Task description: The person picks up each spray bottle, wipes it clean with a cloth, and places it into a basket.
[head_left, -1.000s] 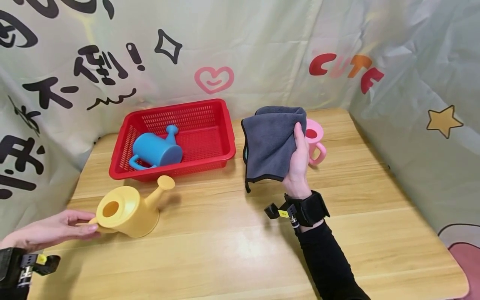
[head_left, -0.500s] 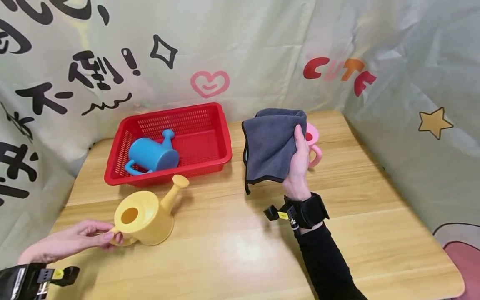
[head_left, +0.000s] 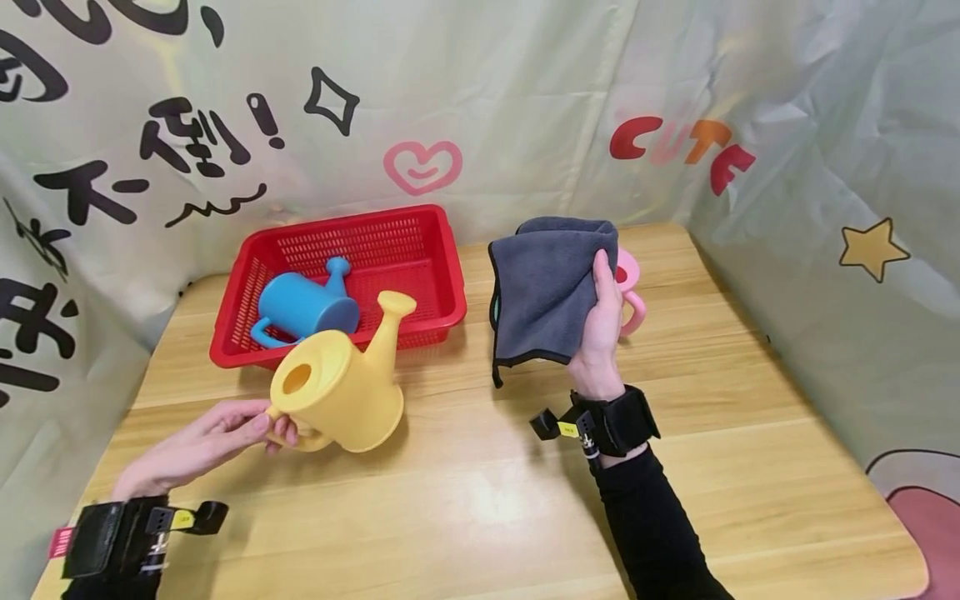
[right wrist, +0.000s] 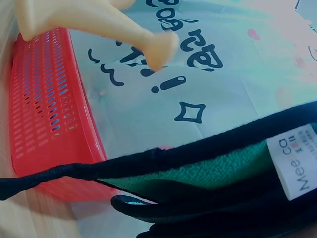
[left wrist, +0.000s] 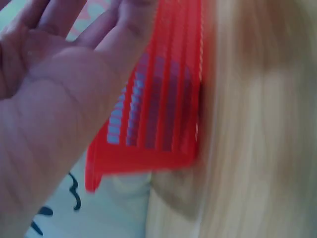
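By its handle, my left hand [head_left: 210, 442] pinches a yellow watering can [head_left: 345, 400], tilted in front of the basket with its spout toward the back right. The red basket [head_left: 420, 333] holds a blue watering can [head_left: 303, 304] lying on its side. My right hand [head_left: 598, 333] grips a folded grey cloth [head_left: 543, 292] with black edging, thumb on top. Behind that hand stands a pink watering can [head_left: 632, 287], partly covered by the cloth. In the right wrist view, the cloth shows a green inner face [right wrist: 208, 171] and a white label [right wrist: 297, 158].
The wooden table [head_left: 480, 500] has a rounded front right corner. A pale printed curtain [head_left: 525, 108] closes off the back and the sides. Both wrists wear black straps with small cameras.
My left hand has carried the yellow watering can rightward, then up and toward the basket, tilting it. My right hand and the cloth have stayed nearly still.
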A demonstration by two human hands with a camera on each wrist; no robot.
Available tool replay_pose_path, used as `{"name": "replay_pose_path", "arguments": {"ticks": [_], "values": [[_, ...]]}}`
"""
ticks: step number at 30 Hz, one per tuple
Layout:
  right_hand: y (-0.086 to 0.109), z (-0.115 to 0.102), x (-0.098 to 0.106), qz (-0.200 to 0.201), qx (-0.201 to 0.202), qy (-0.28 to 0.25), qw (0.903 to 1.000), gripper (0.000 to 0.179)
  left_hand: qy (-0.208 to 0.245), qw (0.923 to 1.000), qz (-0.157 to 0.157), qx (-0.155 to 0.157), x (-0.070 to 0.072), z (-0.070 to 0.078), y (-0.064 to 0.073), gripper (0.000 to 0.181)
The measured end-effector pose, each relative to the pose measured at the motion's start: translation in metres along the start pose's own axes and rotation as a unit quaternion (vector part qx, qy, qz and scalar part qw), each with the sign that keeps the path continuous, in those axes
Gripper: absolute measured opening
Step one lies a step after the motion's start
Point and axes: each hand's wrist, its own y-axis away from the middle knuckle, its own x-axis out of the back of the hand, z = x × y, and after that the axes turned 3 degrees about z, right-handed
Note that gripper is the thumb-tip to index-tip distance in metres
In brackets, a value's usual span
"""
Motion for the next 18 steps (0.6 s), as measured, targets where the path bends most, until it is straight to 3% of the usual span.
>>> {"name": "replay_pose_path", "arguments": {"ticks": [5,8,14,18], "values": [[0.000,0.000,0.000,-0.002,0.000,-0.006,1.0000,0.024,-0.011,0.9974,0.068,-0.021,-0.013,0.009,-0.021,0.031],[0.000,0.000,0.000,-0.012,0.010,-0.002,0.9999,0.027,-0.004,0.9920,0.110,-0.062,-0.026,0.011,-0.039,0.028],[0.000,0.006,0.000,-0.034,0.078,0.009,0.9964,0.032,0.125,0.9648,0.142,-0.182,-0.053,0.018,-0.090,0.028],[0.002,0.013,-0.001,-0.038,0.133,0.036,0.9897,0.036,0.186,0.9493,0.150,-0.205,-0.074,0.029,-0.117,0.028]]}}
